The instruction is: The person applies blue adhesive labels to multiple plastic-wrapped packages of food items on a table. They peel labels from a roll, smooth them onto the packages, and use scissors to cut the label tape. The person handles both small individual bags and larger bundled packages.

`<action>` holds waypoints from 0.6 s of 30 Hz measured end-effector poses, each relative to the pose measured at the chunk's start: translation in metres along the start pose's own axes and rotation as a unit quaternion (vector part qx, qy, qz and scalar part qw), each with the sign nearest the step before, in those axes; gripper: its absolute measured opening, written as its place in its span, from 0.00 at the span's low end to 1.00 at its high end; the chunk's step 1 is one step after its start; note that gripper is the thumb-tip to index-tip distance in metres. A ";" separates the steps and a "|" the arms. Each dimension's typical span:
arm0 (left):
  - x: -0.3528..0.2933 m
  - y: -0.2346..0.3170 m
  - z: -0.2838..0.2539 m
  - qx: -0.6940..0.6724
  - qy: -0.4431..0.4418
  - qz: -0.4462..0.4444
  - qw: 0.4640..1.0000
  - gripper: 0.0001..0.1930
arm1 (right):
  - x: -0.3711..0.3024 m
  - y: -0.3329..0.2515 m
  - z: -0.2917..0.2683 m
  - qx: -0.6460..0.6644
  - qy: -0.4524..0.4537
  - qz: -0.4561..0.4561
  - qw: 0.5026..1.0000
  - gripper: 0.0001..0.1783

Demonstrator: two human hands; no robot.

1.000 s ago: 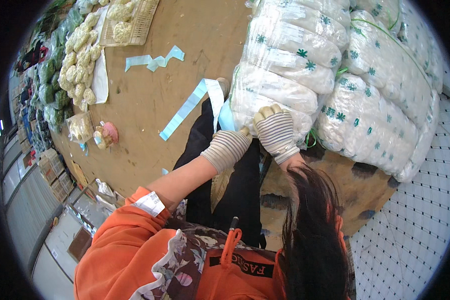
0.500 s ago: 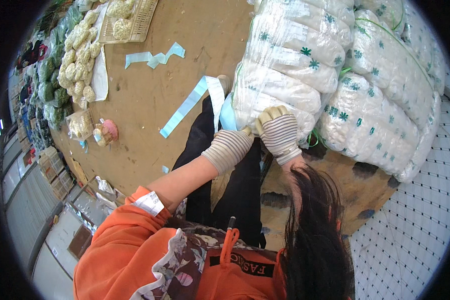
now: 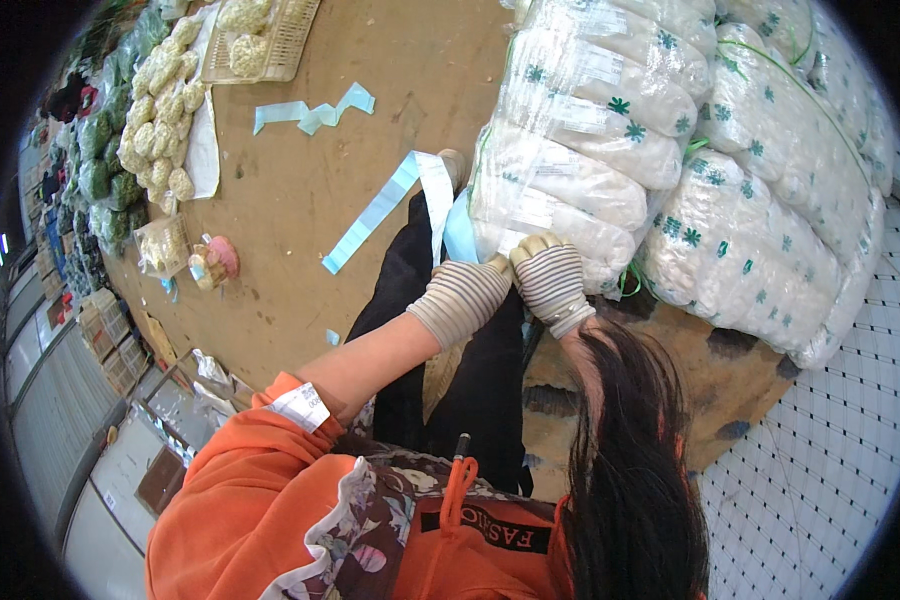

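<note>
White wrapped bundle (image 3: 590,145), upper centre.
Left hand (image 3: 463,300) and right hand (image 3: 550,280) curl at its lower edge; pinching cannot be told.

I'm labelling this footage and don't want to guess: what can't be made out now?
Head view: whether the left hand and right hand grip anything, hidden by curled fingers.
Head view: much of the right forearm, covered by dark hair.
Head view: far end of the basket, cut off by top edge.
</note>
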State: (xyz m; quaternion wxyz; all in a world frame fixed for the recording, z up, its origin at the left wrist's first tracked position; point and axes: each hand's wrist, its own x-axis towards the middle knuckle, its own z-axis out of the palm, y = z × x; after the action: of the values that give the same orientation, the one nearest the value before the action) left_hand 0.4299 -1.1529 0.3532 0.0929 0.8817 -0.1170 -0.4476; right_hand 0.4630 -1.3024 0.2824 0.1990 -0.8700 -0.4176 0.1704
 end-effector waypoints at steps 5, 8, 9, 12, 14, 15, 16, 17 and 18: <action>0.001 -0.004 0.008 -0.027 -0.009 -0.008 1.000 0.14 | 0.006 -0.004 -0.008 0.035 -0.121 0.040 0.991 0.10; -0.002 -0.004 -0.005 -0.007 -0.036 0.012 0.999 0.13 | -0.004 -0.002 -0.029 0.055 -0.264 0.061 0.961 0.11; -0.004 -0.003 -0.005 -0.007 -0.028 0.017 0.999 0.12 | -0.011 0.002 -0.035 0.047 -0.290 0.050 0.955 0.11; -0.014 0.001 -0.016 -0.012 -0.004 0.031 0.999 0.12 | 0.010 0.012 -0.062 0.187 -0.308 0.115 0.926 0.16; -0.008 0.004 -0.007 -0.018 0.014 0.029 0.999 0.12 | 0.029 0.021 -0.068 0.287 -0.272 0.110 0.912 0.18; -0.021 -0.004 -0.012 0.019 -0.061 -0.048 0.997 0.14 | 0.048 0.008 -0.043 0.322 -0.258 0.061 0.909 0.18; -0.021 -0.006 -0.017 -0.011 -0.066 -0.002 0.998 0.15 | 0.048 0.007 -0.038 0.290 -0.264 0.075 0.917 0.19; -0.017 -0.002 -0.023 0.010 -0.034 0.003 0.999 0.16 | 0.051 0.011 -0.033 0.235 -0.272 0.100 0.928 0.19; -0.006 0.000 -0.021 0.026 -0.056 0.001 0.998 0.16 | 0.049 0.011 -0.022 0.180 -0.281 0.128 0.934 0.20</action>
State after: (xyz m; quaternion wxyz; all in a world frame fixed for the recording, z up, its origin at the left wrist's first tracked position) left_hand 0.4431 -1.1500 0.3704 0.0638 0.8571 -0.1344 -0.4933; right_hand 0.5088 -1.2743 0.2894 0.2032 -0.7821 -0.3036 0.5048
